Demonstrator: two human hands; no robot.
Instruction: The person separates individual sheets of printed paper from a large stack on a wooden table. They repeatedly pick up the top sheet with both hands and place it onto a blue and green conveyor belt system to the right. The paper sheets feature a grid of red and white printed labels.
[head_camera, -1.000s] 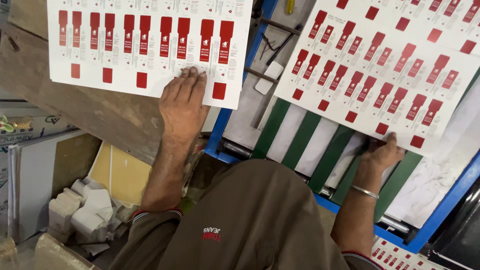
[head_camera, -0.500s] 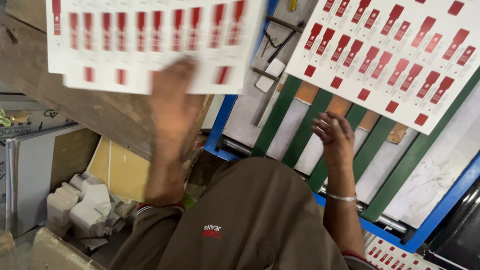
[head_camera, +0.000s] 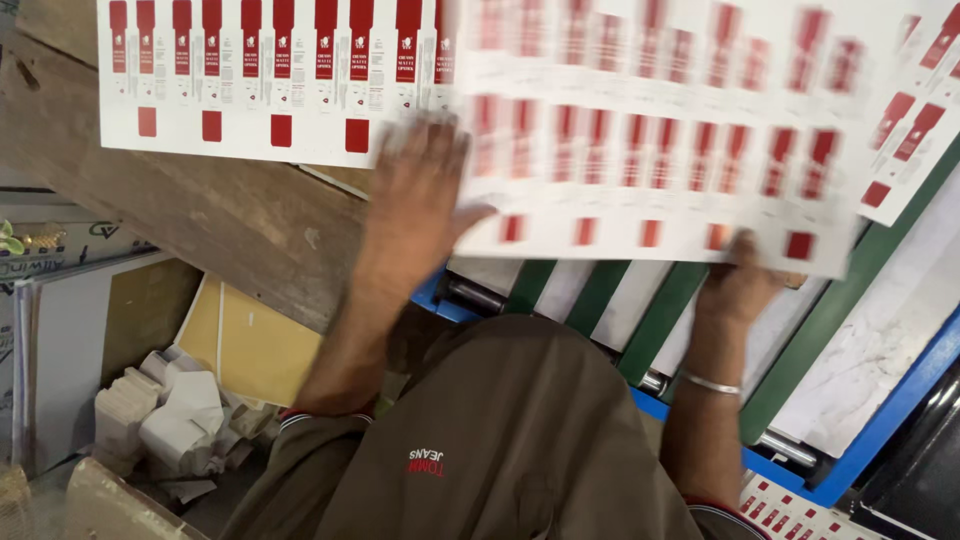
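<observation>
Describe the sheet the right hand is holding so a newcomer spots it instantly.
Start at the conveyor with green belts in a blue frame. Just above it, the right hand grips the lower edge of a white printed sheet with rows of red tabs. Unlike the sharp, flat stack of sheets on the wooden table, it is motion-blurred.

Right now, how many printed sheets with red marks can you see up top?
3: one flat on the wooden table, one blurred in both hands, one at the right edge; more may be hidden.

Olive-brown shirt (head_camera: 510, 440), red-white striped sleeve cuffs, small chest print; silver bangle (head_camera: 712, 384) on right wrist.
</observation>
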